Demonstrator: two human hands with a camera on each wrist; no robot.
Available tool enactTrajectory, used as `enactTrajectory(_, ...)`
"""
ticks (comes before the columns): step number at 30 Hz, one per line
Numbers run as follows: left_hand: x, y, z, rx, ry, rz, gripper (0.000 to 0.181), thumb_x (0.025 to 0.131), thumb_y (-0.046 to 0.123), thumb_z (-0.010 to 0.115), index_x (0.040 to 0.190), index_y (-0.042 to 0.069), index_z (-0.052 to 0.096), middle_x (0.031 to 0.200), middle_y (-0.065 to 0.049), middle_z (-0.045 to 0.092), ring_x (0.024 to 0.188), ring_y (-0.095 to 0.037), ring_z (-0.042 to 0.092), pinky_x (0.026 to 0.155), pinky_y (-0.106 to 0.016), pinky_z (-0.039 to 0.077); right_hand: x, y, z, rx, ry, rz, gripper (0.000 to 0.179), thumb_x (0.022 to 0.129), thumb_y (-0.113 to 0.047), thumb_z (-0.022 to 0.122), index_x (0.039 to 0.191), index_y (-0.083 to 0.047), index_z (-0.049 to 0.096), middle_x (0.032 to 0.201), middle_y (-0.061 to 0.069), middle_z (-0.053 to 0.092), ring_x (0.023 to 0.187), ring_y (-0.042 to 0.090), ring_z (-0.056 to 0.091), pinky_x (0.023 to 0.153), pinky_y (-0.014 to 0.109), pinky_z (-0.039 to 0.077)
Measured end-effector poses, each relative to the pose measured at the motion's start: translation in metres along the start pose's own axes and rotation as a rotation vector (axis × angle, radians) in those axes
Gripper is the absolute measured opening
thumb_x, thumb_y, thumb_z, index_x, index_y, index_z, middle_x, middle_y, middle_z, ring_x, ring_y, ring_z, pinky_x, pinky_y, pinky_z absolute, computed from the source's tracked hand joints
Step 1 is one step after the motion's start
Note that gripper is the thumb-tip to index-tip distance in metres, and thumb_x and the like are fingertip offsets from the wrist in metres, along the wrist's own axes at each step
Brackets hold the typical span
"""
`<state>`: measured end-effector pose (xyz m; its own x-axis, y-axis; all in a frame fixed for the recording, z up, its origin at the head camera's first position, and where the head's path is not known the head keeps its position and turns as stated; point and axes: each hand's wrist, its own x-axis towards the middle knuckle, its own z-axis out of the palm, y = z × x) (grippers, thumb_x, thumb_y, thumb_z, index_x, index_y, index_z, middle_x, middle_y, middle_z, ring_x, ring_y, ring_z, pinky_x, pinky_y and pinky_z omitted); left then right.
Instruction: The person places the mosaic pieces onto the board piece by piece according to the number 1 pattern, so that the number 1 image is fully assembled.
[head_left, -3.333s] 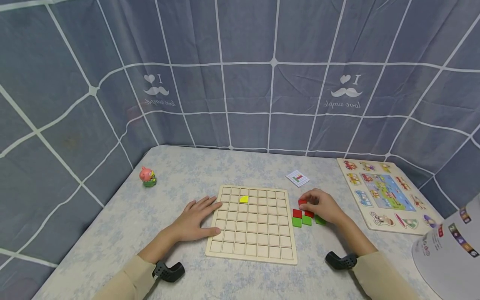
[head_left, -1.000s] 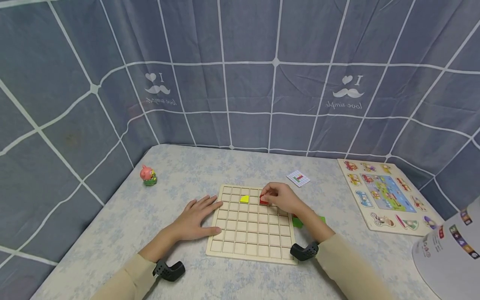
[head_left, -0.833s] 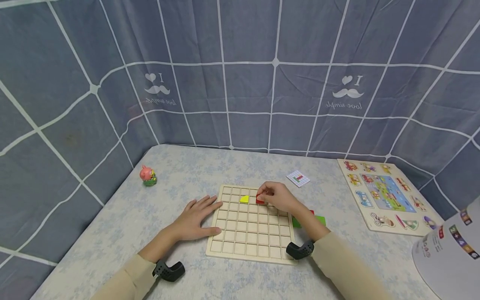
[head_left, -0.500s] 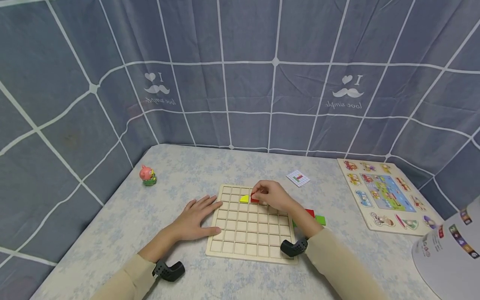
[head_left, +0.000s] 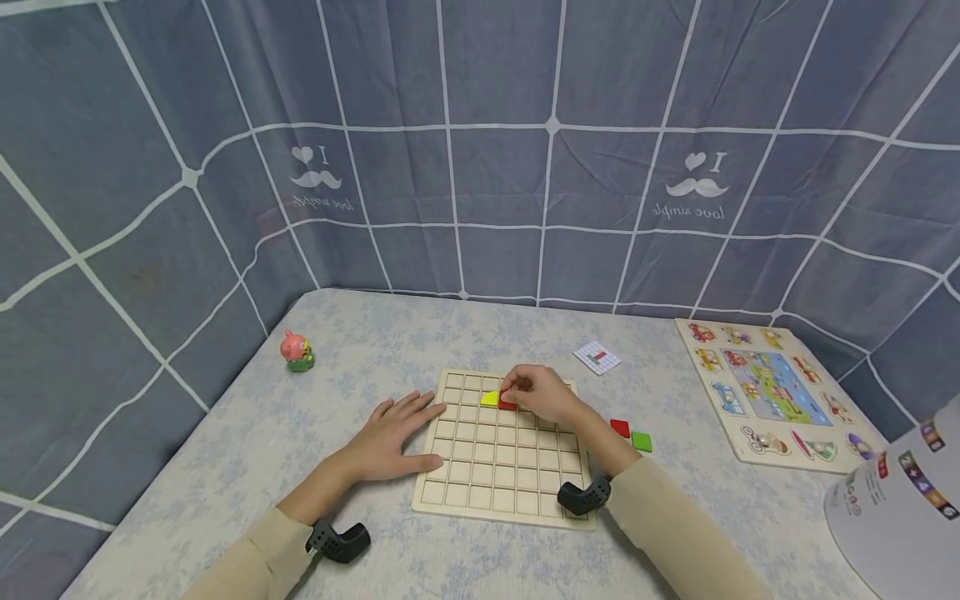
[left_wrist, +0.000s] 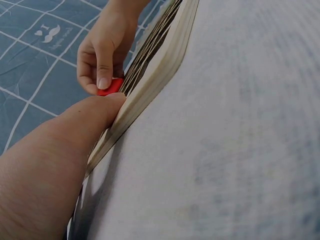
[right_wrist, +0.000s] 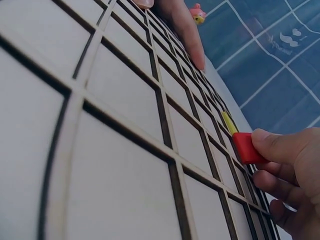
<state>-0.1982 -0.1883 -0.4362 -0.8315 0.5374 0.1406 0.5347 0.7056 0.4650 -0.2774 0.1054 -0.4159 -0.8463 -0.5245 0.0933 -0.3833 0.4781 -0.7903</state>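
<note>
My right hand [head_left: 543, 393] pinches a red square tile [head_left: 507, 405] between thumb and fingers, over the second row of a wooden grid board [head_left: 480, 500]. Just left of it, a yellow tile [head_left: 489, 399] with one rounded corner sits in a cell. In the right wrist view the red tile [right_wrist: 246, 148] stands tilted beside the yellow tile [right_wrist: 229, 123]. My left hand [head_left: 393, 439] lies with fingers spread on the board's left edge, thumb and fingertips over the rim.
Right of the board lie a red tile [head_left: 620, 428] and a green tile [head_left: 641, 442]; the right forearm hides other tiles. Behind them is a small pattern card [head_left: 597, 357]. A picture puzzle board [head_left: 772, 392], a white cylinder [head_left: 896, 500] and a pink-and-green figurine [head_left: 297, 351] stand farther out.
My right hand took a red tile from the group at the right, carried it left over the board and brought it beside the yellow tile. The left hand stayed in place.
</note>
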Motion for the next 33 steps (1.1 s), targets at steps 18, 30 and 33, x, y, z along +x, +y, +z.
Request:
enactTrajectory(18,0.0015,0.0004,0.001,0.011,0.0,-0.005,0.078,0.088,0.056,0.062,0.151,0.015,0.04,0.157,-0.014,0.029,0.145,-0.037,0.019,0.11,-0.065,0.009,0.002,0.0061,0.0019,-0.023,0.017,-0.009,0.005,0.094,-0.013,0.066,0.096,-0.009,0.068,0.083,-0.002,0.062,0.075,0.016,0.056,0.07,0.033,0.048)
enactTrajectory(30,0.0012,-0.0006,0.0015,0.01,0.006,0.0,0.08,0.087,0.055,0.063,0.151,0.014,0.04,0.157,-0.014,0.029,0.145,-0.037,0.02,0.11,-0.064,0.01,-0.0001,0.0063,0.0028,-0.043,0.039,0.003,0.007,0.094,-0.014,0.068,0.098,-0.009,0.069,0.087,-0.003,0.062,0.078,0.015,0.057,0.073,0.033,0.048)
enactTrajectory(33,0.0007,-0.0004,0.0015,0.007,0.007,-0.001,0.08,0.087,0.055,0.064,0.151,0.015,0.04,0.157,-0.014,0.029,0.145,-0.037,0.02,0.11,-0.064,0.01,-0.0014,0.0054,0.0027,-0.051,0.045,0.017,0.008,0.093,-0.014,0.068,0.099,-0.008,0.07,0.09,-0.002,0.062,0.08,0.015,0.057,0.074,0.033,0.048)
